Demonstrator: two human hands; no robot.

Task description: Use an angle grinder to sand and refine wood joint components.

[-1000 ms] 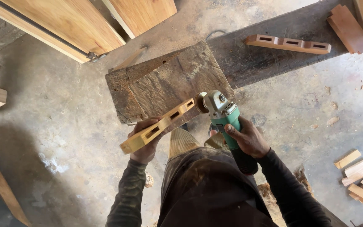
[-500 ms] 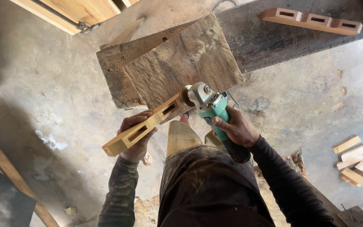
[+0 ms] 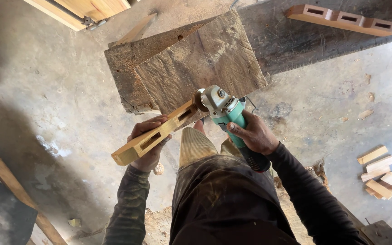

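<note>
**Grinder meeting slotted wood over a worn block**

A dusty concrete floor point(image 3: 60, 90) is spreading under the scene, with a weathered wooden block point(image 3: 191, 63) lying just beyond the person's knees. The left hand point(image 3: 148, 145) is wrapping its fingers tightly around a pale slotted wooden piece point(image 3: 155, 136), which is angling up to the right with its far end resting against the block's near edge. The right hand point(image 3: 252, 134) is gripping the green body of an angle grinder point(image 3: 225, 111), fingers curled shut around it — the disc is touching the wood's far end. Doing this well likely means keeping the piece braced on the block and the left fingers well back from the disc. A similar slotted piece point(image 3: 341, 19) is lying far right, and small offcuts point(image 3: 382, 172) are sitting at the right.
</note>
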